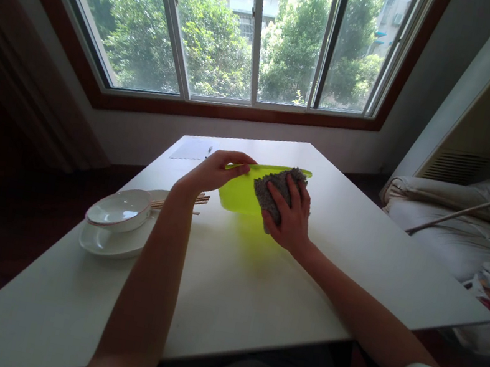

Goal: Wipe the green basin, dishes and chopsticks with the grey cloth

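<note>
Near edge: white counter [301,295] runs up to the person. Front left: oval plate [105,245] with a white bowl [118,215] sitting on it, well apart from the work. Right hand [292,225]: fingers spread over a gray cloth [266,197], holding it flat to the right part of a lime-green plastic basin [238,192], cloth reaching the rim. Basin mid-counter, long axis left-right across the person; can't tell if its underside touches down. Key relation: cloth on the right part, left hand [216,169] at the left end of the rim, fingers pinching it; bare near face between them. Chopsticks [197,200] left of basin. Farther back: paper [187,149], pen [209,152], then window [244,106].
</note>
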The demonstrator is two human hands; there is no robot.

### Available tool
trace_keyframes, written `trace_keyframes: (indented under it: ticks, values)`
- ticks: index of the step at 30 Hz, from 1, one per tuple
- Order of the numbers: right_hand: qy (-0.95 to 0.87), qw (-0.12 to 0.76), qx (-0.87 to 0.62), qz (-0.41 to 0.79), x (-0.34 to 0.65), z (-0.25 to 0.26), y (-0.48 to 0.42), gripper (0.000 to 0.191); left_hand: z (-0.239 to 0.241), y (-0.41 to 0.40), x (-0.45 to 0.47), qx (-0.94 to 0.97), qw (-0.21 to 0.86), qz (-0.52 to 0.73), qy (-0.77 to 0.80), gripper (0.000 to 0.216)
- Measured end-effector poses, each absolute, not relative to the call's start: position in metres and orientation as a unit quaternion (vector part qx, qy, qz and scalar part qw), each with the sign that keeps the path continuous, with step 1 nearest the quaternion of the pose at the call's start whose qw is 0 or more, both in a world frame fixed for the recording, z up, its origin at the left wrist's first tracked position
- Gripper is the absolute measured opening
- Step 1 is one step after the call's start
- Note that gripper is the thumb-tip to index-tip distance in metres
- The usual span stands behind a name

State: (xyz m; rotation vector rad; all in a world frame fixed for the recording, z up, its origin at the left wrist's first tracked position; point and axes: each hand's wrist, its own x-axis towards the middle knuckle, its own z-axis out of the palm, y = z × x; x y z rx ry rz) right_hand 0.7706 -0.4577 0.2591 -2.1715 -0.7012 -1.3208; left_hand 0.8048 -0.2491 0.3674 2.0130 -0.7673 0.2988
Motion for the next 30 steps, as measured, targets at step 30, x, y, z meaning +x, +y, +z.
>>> trace_keyframes:
  ticks: [30]
  values:
    - [-0.216,0.485,-0.72,-0.447,0.817,0.242,-0.489,0.051,0.308,-0.224,0.856,0.606,0.757,0.167,-0.178,0.041]
